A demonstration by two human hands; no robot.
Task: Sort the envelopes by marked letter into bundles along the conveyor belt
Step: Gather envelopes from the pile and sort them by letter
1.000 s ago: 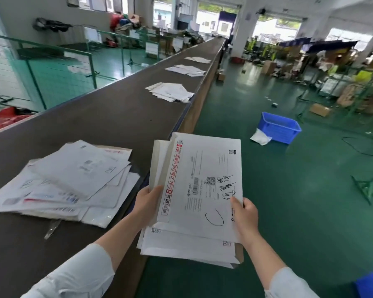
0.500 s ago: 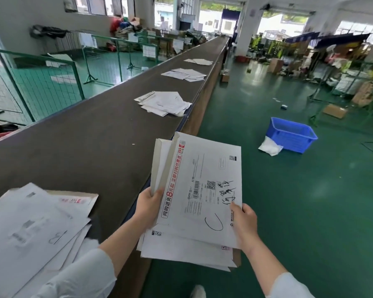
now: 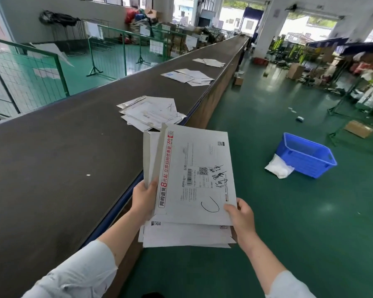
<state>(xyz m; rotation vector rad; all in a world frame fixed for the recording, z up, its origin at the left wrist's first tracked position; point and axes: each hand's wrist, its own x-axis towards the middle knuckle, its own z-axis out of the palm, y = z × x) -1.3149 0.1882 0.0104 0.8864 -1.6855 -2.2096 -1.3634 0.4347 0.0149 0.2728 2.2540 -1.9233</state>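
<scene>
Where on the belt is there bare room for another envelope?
Widest: bare conveyor belt left of the held stack, short of the nearest bundle. Smaller gaps lie between it, the middle bundle and far bundle; all crowd the belt's right edge.

Held out front, left hand (image 3: 143,200) and right hand (image 3: 241,214) grip opposite sides of the envelope stack (image 3: 194,175).

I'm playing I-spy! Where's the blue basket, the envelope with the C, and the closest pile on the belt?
Blue plastic basket (image 3: 308,165), head view, near side wall.
Envelope marked C (image 3: 196,175), head view, its front face.
Closest envelope bundle (image 3: 153,112), head view, top sheet.
</scene>
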